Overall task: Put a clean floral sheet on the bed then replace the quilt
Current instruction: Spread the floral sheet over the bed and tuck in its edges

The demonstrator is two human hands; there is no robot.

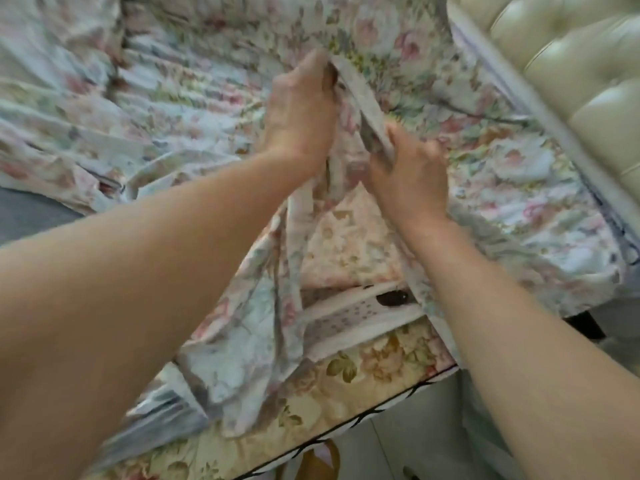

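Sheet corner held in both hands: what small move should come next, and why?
Probably draw the floral sheet edge down over the mattress corner. Both the left hand and right hand pinch its hem above that corner, which lies uncovered.

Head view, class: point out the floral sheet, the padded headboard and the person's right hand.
floral sheet [512, 168]: head view, flat stretch spread near the headboard.
padded headboard [568, 64]: head view, a cream tufted panel.
right hand [412, 178]: head view, back of the hand, its grip closed on the sheet's edge.

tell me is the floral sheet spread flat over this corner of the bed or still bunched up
Bunched. Both hands, left hand and right hand, grip a gathered edge of the floral sheet, lifted off the mattress.
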